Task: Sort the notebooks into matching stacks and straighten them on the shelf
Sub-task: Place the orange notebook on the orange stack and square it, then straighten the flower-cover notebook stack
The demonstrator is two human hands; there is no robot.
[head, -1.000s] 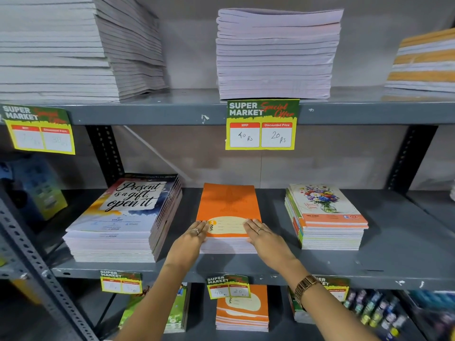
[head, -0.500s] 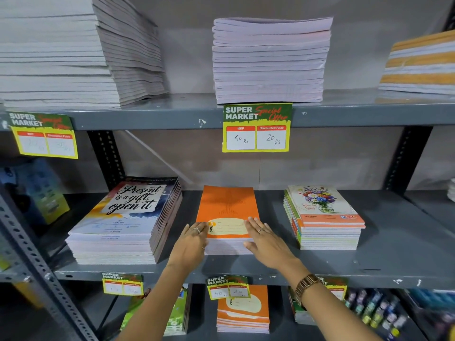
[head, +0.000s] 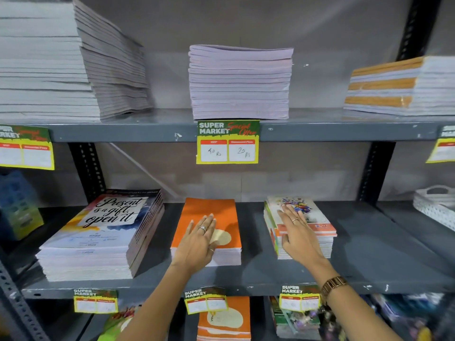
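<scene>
Grey steel forms the middle shelf (head: pixel 369 267), and three notebook stacks sit along it, each a little back from the front edge. Near that edge, the left hand (head: pixel 197 242) lies flat, fingers spread and gripping nothing, palm down on the near left part of the orange stack (head: pixel 214 210), which stands at the middle of the shelf. The right hand (head: pixel 299 233), a watch (head: pixel 333 285) on its wrist, is likewise open and flat with fingers extended; it is over the left side of the floral stack (head: pixel 317 232) towards the shelf's right, though whether the palm actually touches the cover cannot be told. Neither hand has hold of anything. At the left end sits the larger stack with the lettered cover (head: pixel 103 227), its edges slightly stepped. A white basket (head: pixel 435 203) rests at the far right. Price tags hang from the front lip. Farther up, the top shelf (head: pixel 147 129) carries a tall pale pile (head: pixel 49 60) at the left, a lilac pile (head: pixel 240 82) at the middle above a yellow price tag (head: pixel 227 142), and an orange-banded pile (head: pixel 403 87) at the right.
</scene>
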